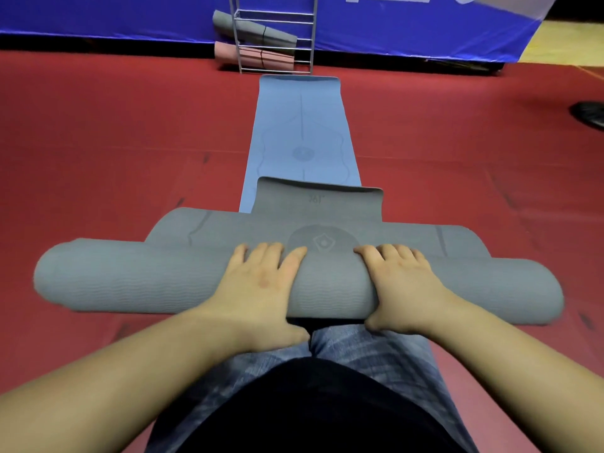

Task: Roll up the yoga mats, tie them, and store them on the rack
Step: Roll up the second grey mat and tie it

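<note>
Grey mat [157, 276], mostly rolled, lies crosswise on the red floor [98, 142] right at my knees. My left hand [261, 286] and right hand [398, 282] sit on top of the roll near its middle, fingers curled over the far side, thumbs tucked under the near edge, gripping it. Its last flap lies over a blue mat [300, 125] stretching to the rack [274, 34], where a grey roll [251, 29] and a pink roll [251, 55] sit.

Red padded floor [98, 142], blue banner wall [114, 18] behind.
</note>
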Tool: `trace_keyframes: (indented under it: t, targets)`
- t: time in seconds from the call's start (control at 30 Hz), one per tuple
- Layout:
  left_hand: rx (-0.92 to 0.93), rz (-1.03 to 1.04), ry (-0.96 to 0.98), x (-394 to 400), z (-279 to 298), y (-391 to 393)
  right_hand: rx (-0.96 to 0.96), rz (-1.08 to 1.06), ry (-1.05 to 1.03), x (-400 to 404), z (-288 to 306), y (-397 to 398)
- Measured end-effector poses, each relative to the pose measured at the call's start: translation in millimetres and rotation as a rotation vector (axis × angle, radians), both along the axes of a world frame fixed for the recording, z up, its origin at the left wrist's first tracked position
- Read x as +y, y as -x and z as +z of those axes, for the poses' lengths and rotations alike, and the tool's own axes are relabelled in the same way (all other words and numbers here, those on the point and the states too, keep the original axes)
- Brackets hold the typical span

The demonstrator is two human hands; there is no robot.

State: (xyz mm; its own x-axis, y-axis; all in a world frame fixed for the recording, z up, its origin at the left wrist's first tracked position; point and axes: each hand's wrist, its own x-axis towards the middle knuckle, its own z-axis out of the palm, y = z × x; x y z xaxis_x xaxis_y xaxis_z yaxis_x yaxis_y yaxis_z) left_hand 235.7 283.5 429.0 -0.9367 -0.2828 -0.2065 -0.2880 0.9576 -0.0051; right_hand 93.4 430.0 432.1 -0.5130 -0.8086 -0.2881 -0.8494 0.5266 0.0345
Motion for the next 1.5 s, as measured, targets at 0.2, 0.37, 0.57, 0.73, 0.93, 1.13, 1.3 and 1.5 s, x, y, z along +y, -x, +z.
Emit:
trace_keyframes:
  t: [0.2, 0.37, 0.57, 0.73, 0.93, 1.13, 1.3, 1.5]
  targets:
    - [0.016, -0.012, 0.011, -14.7, -9.4, 9.1, -0.032, 0.022, -0.018, -2.8, 4.8, 6.1]
    - [-0.045, -0.033, -0.043, -29.4, -6.9, 26.0, 0.053, 0.021, 0.14, -6.5, -19.9, 11.9]
    - [0.08, -0.002, -0.057, -26.0, 0.6, 25.6, -0.081, 0.075, 0.012, -27.3, -6.3, 32.4]
    - [0.126, -0.016, 0.012, -30.7, -24.7, 29.8, -0.203, 0.074, -0.053, -41.4, -2.2, 45.8]
    - [-0.049, -0.029, -0.033, -43.4, -7.6, 47.9, -0.25, 0.152, 0.034, -39.7, 5.5, 55.8]
    - [-0.205, 0.012, -0.231, -65.6, 2.0, 73.2, -0.029, 0.122, 0.029, -30.0, -4.2, 39.8]
    - [-0.216, 0.066, -0.164, -62.5, 12.3, 83.5, 0.001, 0.058, 0.163, -41.1, -18.8, 54.3]
    - [-0.19, 0.05, 0.069, -28.2, 2.2, 61.6, -0.124, 0.1, 0.014, -61.6, -3.9, 69.4]
